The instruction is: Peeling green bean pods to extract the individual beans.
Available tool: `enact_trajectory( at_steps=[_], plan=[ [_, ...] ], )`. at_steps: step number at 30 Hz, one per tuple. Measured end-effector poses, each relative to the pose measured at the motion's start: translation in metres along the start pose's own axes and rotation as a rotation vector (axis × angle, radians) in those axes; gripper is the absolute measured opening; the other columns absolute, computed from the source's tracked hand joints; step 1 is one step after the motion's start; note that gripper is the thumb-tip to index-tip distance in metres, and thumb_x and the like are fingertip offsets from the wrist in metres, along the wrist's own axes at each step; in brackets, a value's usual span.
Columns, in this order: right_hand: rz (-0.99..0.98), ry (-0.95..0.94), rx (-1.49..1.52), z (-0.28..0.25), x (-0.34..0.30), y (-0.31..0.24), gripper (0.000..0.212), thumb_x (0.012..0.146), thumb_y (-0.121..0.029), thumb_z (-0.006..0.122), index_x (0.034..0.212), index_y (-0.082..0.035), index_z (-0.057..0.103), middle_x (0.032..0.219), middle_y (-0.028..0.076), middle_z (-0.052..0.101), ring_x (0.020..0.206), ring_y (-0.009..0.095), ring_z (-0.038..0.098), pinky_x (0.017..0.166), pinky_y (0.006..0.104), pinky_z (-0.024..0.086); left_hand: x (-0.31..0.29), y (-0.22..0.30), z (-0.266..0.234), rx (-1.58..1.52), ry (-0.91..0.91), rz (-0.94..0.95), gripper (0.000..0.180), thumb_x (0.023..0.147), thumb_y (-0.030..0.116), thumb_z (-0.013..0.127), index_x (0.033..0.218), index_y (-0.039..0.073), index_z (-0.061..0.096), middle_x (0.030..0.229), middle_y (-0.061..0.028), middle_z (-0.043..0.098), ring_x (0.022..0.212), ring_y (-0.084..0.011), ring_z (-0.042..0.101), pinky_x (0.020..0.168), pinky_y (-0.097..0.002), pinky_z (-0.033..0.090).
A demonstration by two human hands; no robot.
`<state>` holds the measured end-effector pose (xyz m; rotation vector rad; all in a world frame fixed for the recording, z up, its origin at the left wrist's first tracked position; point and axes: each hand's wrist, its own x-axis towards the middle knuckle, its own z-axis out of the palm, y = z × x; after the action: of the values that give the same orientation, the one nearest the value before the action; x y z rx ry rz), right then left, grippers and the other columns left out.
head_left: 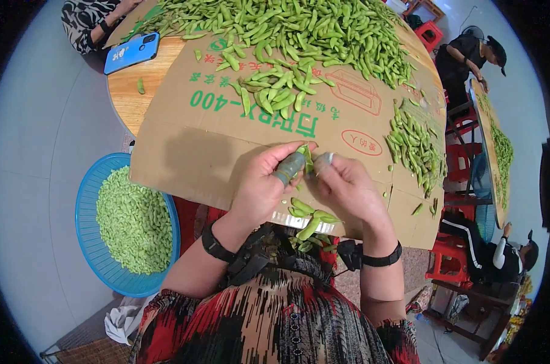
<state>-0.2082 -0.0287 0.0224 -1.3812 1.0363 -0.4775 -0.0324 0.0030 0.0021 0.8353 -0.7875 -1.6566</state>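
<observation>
My left hand point(260, 188) pinches a green soybean pod point(307, 159) above the cardboard near the table's front edge. A dark green wrap covers the left thumb. My right hand point(354, 188) is closed at the pod's right side, its thumb tip wrapped in something pale; its curled fingertips are partly hidden. Several pods point(310, 225) lie at the table edge just below my hands. Ahead of them is a small cluster of pods point(278, 94), with a large heap of pods point(311, 30) behind it. To the left, a blue plastic basket point(84, 236) holds shelled green beans point(132, 218).
Printed cardboard point(187, 158) covers most of the wooden table. More pods point(414, 142) lie at its right. A blue phone point(131, 54) rests at the left edge. One person point(90, 24) sits far left; others work at a table point(496, 145) on the right, near red stools point(450, 258).
</observation>
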Motion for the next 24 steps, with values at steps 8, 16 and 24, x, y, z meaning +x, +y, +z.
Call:
enact_trajectory(
  at_steps=[8,16,24],
  plan=[
    [-0.021,0.135,0.378,0.013,0.002,-0.013,0.008,0.088,-0.009,0.054,0.088,-0.002,0.058,0.059,-0.005,0.045,0.048,0.002,0.037,0.044,0.0173,0.028,-0.005,0.009,0.003,0.717,0.012,0.375,0.05,0.078,0.002,0.06,0.126,0.009,0.049,0.074,-0.0053,0.058,0.066,-0.0145,0.055,0.064,-0.027,0.045],
    [0.166,-0.022,1.143,0.023,-0.009,-0.005,0.01,0.088,-0.004,0.049,0.097,0.0,0.054,0.055,-0.006,0.035,0.039,0.001,0.027,0.034,0.0144,0.022,0.001,0.009,-0.013,0.559,-0.271,0.519,0.016,0.082,0.003,0.058,0.097,0.003,0.064,0.081,-0.0036,0.062,0.072,-0.0144,0.059,0.064,-0.0283,0.047],
    [0.088,0.052,1.092,0.023,-0.009,-0.005,0.008,0.088,-0.006,0.051,0.095,-0.002,0.054,0.056,-0.005,0.038,0.04,0.002,0.029,0.034,0.0155,0.023,-0.004,0.01,-0.018,-0.043,-0.354,-0.011,0.012,0.087,0.006,0.054,0.099,0.004,0.052,0.083,0.0032,0.056,0.081,-0.0064,0.054,0.066,-0.0189,0.043]
  ],
)
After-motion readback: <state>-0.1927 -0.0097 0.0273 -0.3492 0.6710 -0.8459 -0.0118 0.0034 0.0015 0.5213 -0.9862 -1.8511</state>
